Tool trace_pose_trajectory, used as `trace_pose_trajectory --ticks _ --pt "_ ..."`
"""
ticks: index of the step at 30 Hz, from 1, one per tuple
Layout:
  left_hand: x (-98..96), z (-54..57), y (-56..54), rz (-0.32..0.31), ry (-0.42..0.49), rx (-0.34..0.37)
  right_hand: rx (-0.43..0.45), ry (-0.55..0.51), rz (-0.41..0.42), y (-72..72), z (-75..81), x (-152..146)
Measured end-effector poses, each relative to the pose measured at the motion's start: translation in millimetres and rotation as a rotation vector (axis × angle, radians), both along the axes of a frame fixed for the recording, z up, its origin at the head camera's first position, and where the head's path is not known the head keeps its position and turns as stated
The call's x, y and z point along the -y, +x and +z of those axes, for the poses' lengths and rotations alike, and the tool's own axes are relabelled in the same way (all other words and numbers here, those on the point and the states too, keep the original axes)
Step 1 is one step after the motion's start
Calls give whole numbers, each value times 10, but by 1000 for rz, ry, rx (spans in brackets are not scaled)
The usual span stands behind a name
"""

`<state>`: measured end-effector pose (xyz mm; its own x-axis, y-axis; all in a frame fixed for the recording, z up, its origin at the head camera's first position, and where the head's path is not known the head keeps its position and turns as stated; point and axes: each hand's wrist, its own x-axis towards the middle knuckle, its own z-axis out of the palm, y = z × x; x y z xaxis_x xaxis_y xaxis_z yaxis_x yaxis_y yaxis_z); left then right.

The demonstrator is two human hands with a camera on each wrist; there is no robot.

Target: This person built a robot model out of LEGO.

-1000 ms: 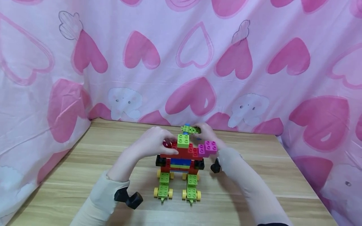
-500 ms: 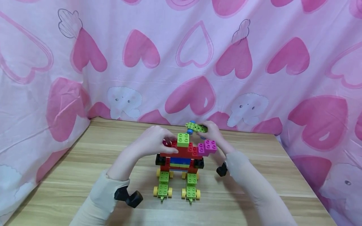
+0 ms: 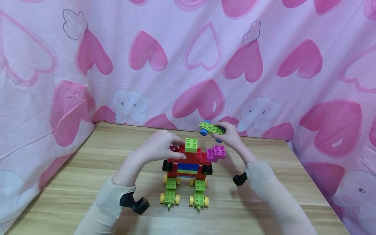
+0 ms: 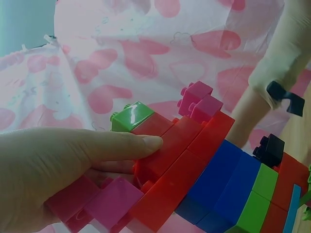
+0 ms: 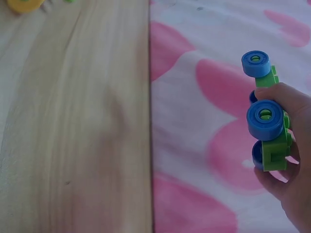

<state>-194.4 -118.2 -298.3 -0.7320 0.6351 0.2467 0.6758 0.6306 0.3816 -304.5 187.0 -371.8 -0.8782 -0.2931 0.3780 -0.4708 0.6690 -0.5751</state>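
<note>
A toy brick figure (image 3: 188, 168) stands upright mid-table, with red, blue, black and pink bricks over two green wheeled feet (image 3: 170, 195) with yellow wheels. On its top sits a light green brick (image 3: 191, 145). My left hand (image 3: 163, 147) grips the red upper bricks (image 4: 167, 150) from the left, thumb across their front face. Beyond the figure to the right, my right hand (image 3: 230, 133) holds a green toy car base (image 3: 212, 128) with blue wheels (image 5: 265, 119), raised above the table. In the right wrist view, fingers and thumb pinch its sides.
The wooden table (image 3: 117, 140) extends on both sides of the figure. A pink heart-patterned curtain (image 3: 202, 71) hangs along its back and sides. Each sleeve carries a black clip (image 3: 240, 179) at the wrist.
My right hand has moved right and slightly up from behind the figure, bringing the car base into fuller view. My left hand stays on the figure, which has hardly moved.
</note>
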Motion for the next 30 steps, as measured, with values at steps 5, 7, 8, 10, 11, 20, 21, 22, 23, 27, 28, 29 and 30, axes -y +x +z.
trace_pose_trajectory --ticks 5,7,8,10,11,20,21,22,23,27,28,29,30 --pt "12 2 18 2 -18 -20 10 -31 26 121 168 26" --pt "18 3 24 5 -22 -24 14 -51 38 162 242 45" --pt "22 1 23 5 -20 -21 17 -61 42 183 283 55" --pt "37 3 21 1 0 -5 27 -73 44 233 375 76" --pt "48 4 18 -4 13 6 35 -74 43 258 422 82" --pt "189 155 16 47 137 3 112 -130 42 527 859 166" --pt "196 175 18 49 154 -13 116 -133 43 553 899 181" --pt "202 191 17 51 171 -30 122 -140 47 583 937 198" --pt "205 208 18 54 195 -46 127 -148 52 612 975 220" --pt "192 271 39 61 298 -90 131 -157 83 725 1102 326" --pt "186 284 46 63 321 -103 127 -153 93 750 1124 356" --pt "176 298 54 63 342 -118 123 -147 102 774 1143 388" --pt "164 311 62 62 360 -133 119 -141 110 797 1157 418"
